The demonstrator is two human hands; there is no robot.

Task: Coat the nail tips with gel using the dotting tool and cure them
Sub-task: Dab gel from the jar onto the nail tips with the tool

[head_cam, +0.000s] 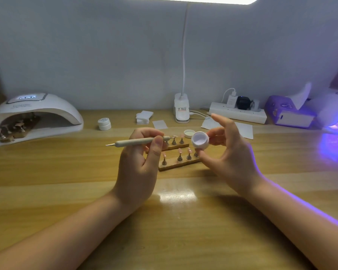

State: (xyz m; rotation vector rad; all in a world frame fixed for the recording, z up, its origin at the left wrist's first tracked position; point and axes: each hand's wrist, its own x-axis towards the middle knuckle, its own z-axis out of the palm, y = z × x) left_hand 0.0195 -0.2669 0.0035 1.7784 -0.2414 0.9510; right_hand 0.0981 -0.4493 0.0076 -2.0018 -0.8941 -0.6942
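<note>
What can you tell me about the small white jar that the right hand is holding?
The small white jar is round, looks like plastic and stands open: its lid lies apart on the table behind it. The right hand pinches it between thumb and fingers, lifted above the wooden nail stand and tilted so its mouth faces the camera. Inside, a pale, whitish-lilac filling shows. The dotting tool, held in the left hand, does not touch it.

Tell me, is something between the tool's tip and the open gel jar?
Nothing blocks it. The left hand holds the dotting tool level; the right hand holds the open jar beside it, mouth facing the camera.
</note>
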